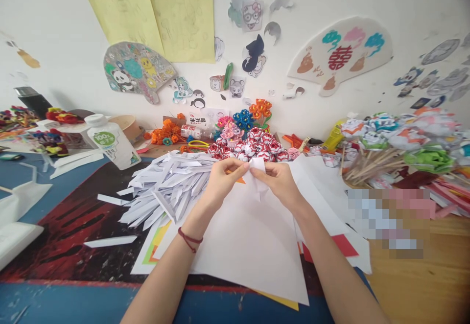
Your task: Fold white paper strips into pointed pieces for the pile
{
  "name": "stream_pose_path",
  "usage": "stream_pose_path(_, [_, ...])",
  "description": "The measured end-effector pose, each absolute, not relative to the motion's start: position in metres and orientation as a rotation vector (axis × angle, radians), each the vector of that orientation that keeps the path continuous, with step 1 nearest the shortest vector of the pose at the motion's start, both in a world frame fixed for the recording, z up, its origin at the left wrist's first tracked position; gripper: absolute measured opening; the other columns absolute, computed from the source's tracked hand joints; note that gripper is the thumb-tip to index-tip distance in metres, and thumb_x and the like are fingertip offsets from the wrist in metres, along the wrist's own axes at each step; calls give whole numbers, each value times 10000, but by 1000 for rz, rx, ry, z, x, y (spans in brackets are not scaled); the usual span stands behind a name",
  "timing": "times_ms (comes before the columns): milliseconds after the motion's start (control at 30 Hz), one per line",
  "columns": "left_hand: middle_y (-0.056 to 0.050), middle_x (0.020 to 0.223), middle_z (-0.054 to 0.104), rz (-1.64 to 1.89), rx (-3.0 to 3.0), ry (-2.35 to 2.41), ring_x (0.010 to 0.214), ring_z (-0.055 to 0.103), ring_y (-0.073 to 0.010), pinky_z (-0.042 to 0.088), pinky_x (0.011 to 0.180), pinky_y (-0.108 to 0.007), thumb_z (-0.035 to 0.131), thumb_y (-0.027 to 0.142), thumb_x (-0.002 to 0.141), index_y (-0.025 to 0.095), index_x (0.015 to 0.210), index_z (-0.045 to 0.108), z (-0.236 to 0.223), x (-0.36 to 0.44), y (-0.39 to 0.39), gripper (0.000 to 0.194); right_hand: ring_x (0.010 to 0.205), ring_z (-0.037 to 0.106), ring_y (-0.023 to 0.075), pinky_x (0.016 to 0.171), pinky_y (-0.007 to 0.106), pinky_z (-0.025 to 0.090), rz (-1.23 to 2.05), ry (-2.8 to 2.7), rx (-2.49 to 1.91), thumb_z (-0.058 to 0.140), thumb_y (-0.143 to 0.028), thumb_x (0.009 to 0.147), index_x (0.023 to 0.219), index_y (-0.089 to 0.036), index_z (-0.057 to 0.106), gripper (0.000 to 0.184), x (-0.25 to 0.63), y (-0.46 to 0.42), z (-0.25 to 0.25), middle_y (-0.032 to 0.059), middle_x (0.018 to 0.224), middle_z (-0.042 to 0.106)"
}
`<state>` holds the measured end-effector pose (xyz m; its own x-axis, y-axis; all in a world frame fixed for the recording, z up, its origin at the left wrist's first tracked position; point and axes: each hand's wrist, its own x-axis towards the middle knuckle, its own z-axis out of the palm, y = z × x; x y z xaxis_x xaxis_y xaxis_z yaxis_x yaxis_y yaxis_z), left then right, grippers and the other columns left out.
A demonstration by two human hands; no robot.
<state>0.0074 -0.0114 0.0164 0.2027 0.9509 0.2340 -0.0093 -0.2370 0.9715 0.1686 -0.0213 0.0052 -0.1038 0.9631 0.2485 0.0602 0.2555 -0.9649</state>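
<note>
White folded paper (257,167), red wrist cord (190,240), red-and-white paper flowers (253,149)

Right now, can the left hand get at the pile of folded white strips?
Probably yes: the pile lies right beside the left hand with nothing between, but both hands pinch a paper piece.

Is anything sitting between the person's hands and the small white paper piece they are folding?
Nothing visible does. The left hand and the right hand both already pinch the small white paper piece directly, above the large white sheets.
</note>
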Motion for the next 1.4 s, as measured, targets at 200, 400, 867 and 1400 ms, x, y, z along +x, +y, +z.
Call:
stream_pose_path(200, [-23,712,621,1277,1509,953,642,551,-112,460,588,-222,657,351,760,133,751,678,16,7,-11,220,707,630,211,599,293,470,1093,-1462,-984,687,-403,748,851,-156,726,271,170,-24,9,38,806,700])
stream_pose_path(400, [-18,692,608,1368,1463,987,615,534,-110,453,545,-214,653,345,752,133,696,654,14,15,-15,219,655,593,186,572,279,439,1040,-1456,-1006,686,-416,746,789,-141,715,280,168,-23,8,29,717,664])
stream_pose_path(867, [-17,772,636,1402,1814,1093,641,483,-105,371,586,-221,609,318,808,161,766,663,11,9,-10,171,544,442,113,479,229,315,953,-1554,-1048,650,-410,770,726,-113,677,302,169,-21,5,-5,595,503])
stream_pose_path(1400, [-30,825,637,1360,1710,1027,692,543,-126,409,600,-219,576,310,822,153,811,640,9,6,-6,171,554,454,104,482,210,335,961,-1566,-1014,645,-343,778,653,-125,624,252,169,-20,3,-9,601,507])
